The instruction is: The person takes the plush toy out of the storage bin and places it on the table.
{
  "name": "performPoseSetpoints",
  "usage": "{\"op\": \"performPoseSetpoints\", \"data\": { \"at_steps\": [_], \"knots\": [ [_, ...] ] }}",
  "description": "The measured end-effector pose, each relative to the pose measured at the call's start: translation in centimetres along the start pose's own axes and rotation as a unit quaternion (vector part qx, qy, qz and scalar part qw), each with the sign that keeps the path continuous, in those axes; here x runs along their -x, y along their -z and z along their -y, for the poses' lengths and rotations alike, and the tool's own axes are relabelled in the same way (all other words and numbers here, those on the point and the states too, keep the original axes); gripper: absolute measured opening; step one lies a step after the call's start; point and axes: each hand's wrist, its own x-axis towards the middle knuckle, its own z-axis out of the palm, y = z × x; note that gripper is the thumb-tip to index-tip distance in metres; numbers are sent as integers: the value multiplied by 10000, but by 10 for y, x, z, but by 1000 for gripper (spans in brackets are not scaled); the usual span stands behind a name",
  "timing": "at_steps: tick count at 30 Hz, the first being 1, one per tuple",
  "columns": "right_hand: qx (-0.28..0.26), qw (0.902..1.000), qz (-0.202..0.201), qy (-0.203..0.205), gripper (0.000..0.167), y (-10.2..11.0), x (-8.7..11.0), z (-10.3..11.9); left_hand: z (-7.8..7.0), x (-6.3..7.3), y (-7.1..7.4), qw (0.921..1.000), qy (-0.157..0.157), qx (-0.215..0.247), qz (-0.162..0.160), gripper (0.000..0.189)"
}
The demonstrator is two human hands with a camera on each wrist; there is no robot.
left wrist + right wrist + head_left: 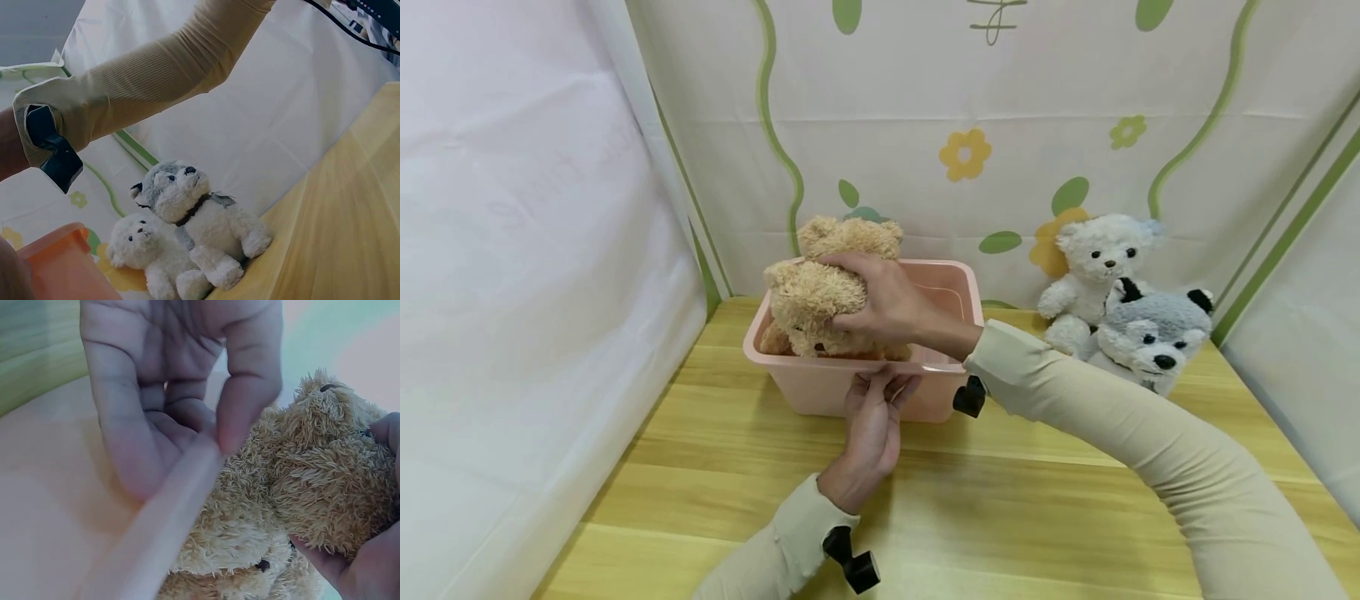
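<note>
A pink plastic bin (940,398) stands near the back of the wooden table, with two tan teddy bears in its left part. My right hand (887,300) grips the head of the front teddy bear (816,296), which tips face-down towards the near rim. Behind it, the head of the second teddy bear (850,237) shows above the far rim; its lower body is hidden. At the middle of the bin's near rim, my left hand (872,425) pinches the edge between thumb and fingers. The right wrist view shows that pinch up close beside the shaggy fur.
To the right of the bin sit a white plush bear (1097,267) and, in front of it, a grey-and-white plush husky (1157,333). White cloth walls (887,92) with flower prints enclose the table (985,517) at the back and sides.
</note>
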Motion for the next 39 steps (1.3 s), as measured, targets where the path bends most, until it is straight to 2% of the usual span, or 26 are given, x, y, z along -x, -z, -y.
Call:
{"op": "performPoseSetpoints", "data": {
  "at_steps": [7, 13, 23, 32, 39],
  "knots": [
    [-91, 9998, 19, -167, 79, 12, -2, 3, 1, 0, 0, 9999, -78, 78, -21, 3],
    [-239, 9992, -135, -295, 79, 27, -5, 7, 2, 0, 0, 9999, -82, 22, -66, 4],
    [-348, 9992, -157, -89, 76, 40, -5, 8, 2, -1, -1, 9999, -115, -45, -41, 6],
    [-736, 9971, -180, 18, 76, 51, -6, 10, 3, -1, -1, 9999, -127, -80, -47, 16],
    [-920, 9952, -324, -21, 75, 66, -5, 17, 2, 0, -1, 9999, -107, -61, -108, 9]
  ]
}}
